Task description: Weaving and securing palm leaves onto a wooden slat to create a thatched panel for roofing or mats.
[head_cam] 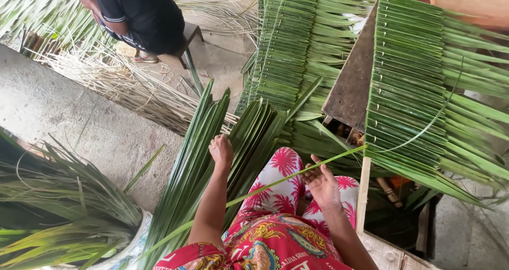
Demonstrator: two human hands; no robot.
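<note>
One long leaf strip [275, 182] crosses the lap; right hand [323, 185] is open, fingers spread beneath it. Left hand [221, 150] curls onto the leaf bundle [212, 142]. Two woven panels [419, 89] ahead; one seated person [138, 15] beyond.

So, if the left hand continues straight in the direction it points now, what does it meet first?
The left hand already rests on the bundle of long green leaves; going on, it likely slides further along them.

Open lap space between the hands; fanned bundle of long green palm leaves [212, 158] crowds the left, slanted wooden worktop [351, 84] carrying stitched green leaf panel [413, 89] blocks the right.
</note>
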